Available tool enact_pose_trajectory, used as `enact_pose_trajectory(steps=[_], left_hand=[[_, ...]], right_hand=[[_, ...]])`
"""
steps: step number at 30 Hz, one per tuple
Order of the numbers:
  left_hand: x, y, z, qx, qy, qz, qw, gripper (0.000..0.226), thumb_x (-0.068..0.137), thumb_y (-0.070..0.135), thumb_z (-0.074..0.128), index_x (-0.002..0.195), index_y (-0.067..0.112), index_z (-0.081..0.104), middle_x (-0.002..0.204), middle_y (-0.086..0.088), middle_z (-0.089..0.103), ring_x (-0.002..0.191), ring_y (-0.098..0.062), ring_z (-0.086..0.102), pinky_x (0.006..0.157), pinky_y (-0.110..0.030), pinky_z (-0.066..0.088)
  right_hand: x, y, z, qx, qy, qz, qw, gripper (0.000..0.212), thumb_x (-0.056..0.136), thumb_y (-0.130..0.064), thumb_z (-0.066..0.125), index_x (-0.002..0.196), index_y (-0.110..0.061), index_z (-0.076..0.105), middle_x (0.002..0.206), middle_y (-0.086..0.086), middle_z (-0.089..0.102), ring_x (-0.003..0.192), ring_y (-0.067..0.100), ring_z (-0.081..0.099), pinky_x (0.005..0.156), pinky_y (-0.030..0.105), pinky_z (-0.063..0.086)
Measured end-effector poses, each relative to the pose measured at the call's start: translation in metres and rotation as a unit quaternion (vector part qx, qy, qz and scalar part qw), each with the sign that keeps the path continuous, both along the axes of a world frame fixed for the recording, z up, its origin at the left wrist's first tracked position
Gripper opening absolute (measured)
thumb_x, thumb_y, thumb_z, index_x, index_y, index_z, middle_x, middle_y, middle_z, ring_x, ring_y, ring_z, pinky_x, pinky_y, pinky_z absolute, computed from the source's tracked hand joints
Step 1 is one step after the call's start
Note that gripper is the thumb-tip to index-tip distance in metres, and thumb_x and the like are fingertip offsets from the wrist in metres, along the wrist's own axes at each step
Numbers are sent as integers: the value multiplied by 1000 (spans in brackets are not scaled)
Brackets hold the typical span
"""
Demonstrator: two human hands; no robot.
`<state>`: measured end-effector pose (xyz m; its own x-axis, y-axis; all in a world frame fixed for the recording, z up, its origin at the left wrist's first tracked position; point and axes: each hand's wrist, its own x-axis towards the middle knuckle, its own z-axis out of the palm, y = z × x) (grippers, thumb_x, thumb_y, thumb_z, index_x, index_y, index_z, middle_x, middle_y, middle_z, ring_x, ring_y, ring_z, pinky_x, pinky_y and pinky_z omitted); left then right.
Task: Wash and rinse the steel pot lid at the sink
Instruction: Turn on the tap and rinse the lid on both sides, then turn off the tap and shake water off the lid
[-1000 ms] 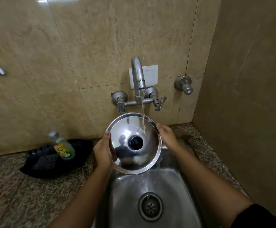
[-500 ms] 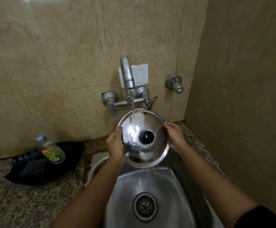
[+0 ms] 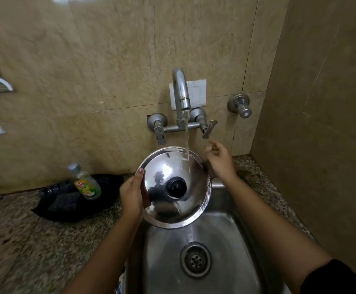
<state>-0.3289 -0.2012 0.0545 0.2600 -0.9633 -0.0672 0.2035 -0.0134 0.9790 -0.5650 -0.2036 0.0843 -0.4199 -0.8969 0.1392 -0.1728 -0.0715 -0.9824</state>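
Right hand (image 3: 219,160) now off the steel lid (image 3: 176,187), fingers loose, perhaps just beside its rim; left hand (image 3: 131,193) alone gripping it under the water stream (image 3: 187,136).

a speckled granite counter (image 3: 45,240) is seen running along the tiled wall, with a steel sink (image 3: 226,230) set into it at the right. a black tray (image 3: 100,206) is laid on the counter left of the sink, and a dish soap bottle (image 3: 85,183) is propped in it.
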Motion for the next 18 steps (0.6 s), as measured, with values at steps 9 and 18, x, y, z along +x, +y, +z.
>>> enact_pose_trajectory(steps=[9,18], left_hand=[[6,12,28,-22,-11,-1,1000,38,83,41,65,70,7,58,63,-9,46,62,-20,41,66,-36,38],[6,29,40,-53,-71,7,996,44,85,41,64,56,11,50,59,-12,45,58,-21,43,60,-34,40]], right_hand=[[7,-36,27,-9,185,-171,968,13,85,-26,68,84,-14,64,85,0,54,76,18,53,53,20,29],[-3,-27,31,14,390,-114,914,32,91,-23,58,122,-15,58,107,6,59,92,21,59,78,36,51]])
